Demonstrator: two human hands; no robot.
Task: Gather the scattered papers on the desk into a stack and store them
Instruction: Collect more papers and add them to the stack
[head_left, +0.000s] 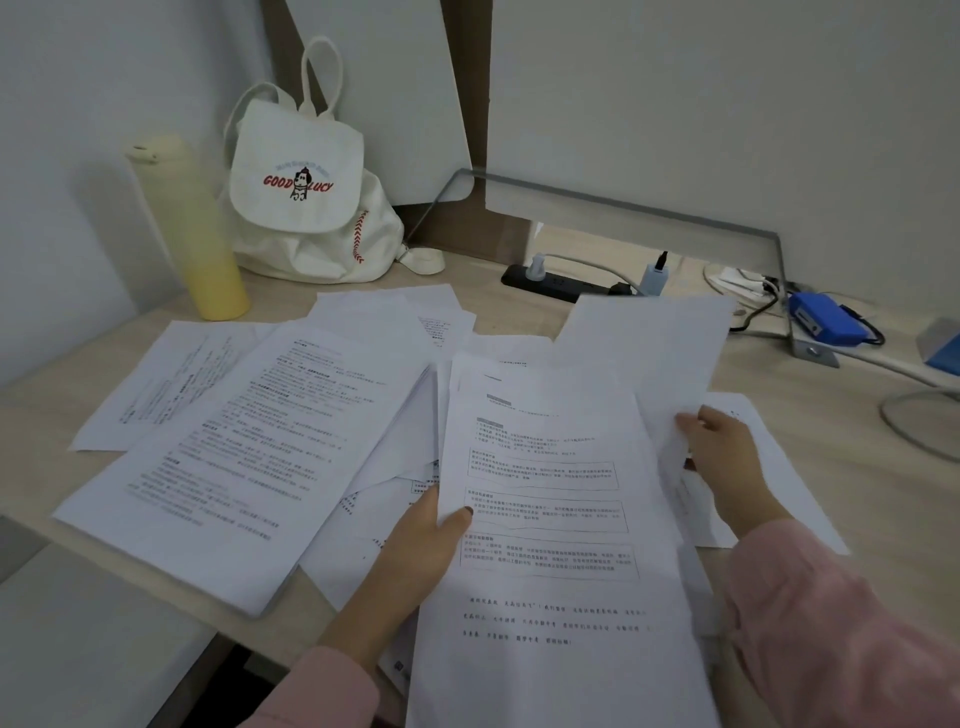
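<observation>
Several white printed papers lie scattered across the light wooden desk (519, 312). My left hand (415, 545) grips the left edge of a printed sheet (550, 519), thumb on top, holding it above the other pages. My right hand (727, 457) pinches the lower edge of a blank-looking sheet (660, 353) raised at the right. A thick stack of printed pages (244, 457) rests at the left, overhanging the desk's front edge. More loose sheets (171, 379) spread out at the far left and behind.
A yellow bottle (192, 234) and a white canvas backpack (306, 192) stand at the back left. A black power strip (561, 283) with plugs lies at the back, a blue device (826, 319) with cables at the right. A metal bracket (779, 249) rises behind.
</observation>
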